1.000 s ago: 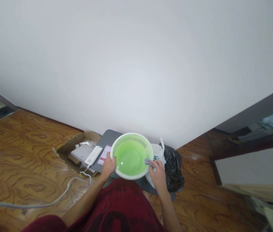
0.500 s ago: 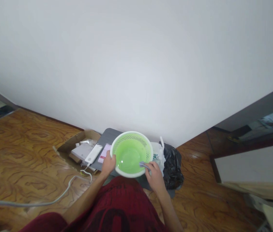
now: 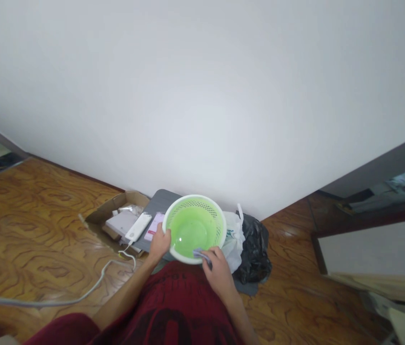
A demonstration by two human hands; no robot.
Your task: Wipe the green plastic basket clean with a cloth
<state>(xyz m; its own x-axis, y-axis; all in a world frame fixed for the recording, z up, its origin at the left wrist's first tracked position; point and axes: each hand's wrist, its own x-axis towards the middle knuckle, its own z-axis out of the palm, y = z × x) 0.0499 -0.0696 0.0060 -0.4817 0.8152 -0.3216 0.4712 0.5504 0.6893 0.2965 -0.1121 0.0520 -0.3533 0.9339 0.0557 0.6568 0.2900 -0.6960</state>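
A green plastic basin (image 3: pixel 192 224) with a white rim and a band of holes round its wall rests over a small dark grey table (image 3: pixel 163 197). My left hand (image 3: pixel 160 242) grips its rim on the left, thumb over the edge. At the near right rim, my right hand (image 3: pixel 219 269) pinches a small greyish-purple cloth (image 3: pixel 198 252), which lies against the inside of the rim. The cloth's full shape is partly hidden by the fingers. A bright spot shines on the basin's floor.
Left of the basin lie a pink-and-white phone-like item (image 3: pixel 154 227) and a white power strip (image 3: pixel 138 227) with a cable. An open cardboard box (image 3: pixel 102 211) stands farther left. A white plastic bag (image 3: pixel 234 244) and a black bag (image 3: pixel 255 247) sit right. A white wall (image 3: pixel 202 120) rises behind.
My right hand has slid left and towards me along the rim with the cloth. The basin and my left hand have barely moved. More of the white bag shows.
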